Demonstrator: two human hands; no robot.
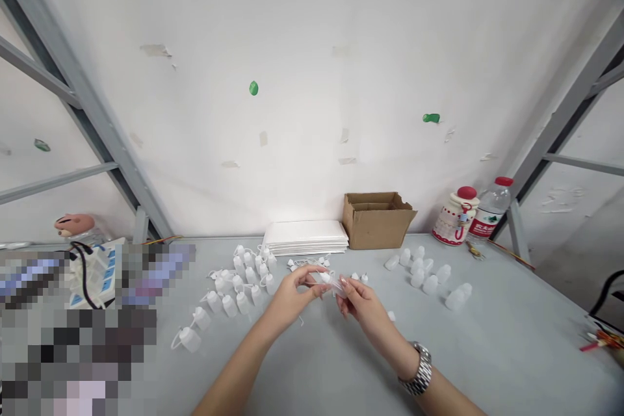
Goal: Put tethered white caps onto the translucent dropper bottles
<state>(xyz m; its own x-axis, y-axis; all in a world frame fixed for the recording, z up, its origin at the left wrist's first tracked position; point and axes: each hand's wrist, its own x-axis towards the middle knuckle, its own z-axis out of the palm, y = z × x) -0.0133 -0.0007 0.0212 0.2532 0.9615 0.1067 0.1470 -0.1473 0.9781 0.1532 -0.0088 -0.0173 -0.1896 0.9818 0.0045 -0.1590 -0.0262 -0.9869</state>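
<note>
In the middle of the table my two hands meet over small white plastic parts. My left hand is closed, its thumb and fingertips pinching a white cap. Close against it, my right hand grips a small translucent bottle, partly hidden by the fingers. Whether cap and bottle are joined I cannot tell. Left of my hands stand several small white bottles with looped caps. On the right are several bottles without caps. Loose white caps lie just behind my hands.
A stack of white flat boxes and an open cardboard box stand against the wall. At the back right are a decorated jar and a water bottle. A power strip lies at the left; wires at the right edge.
</note>
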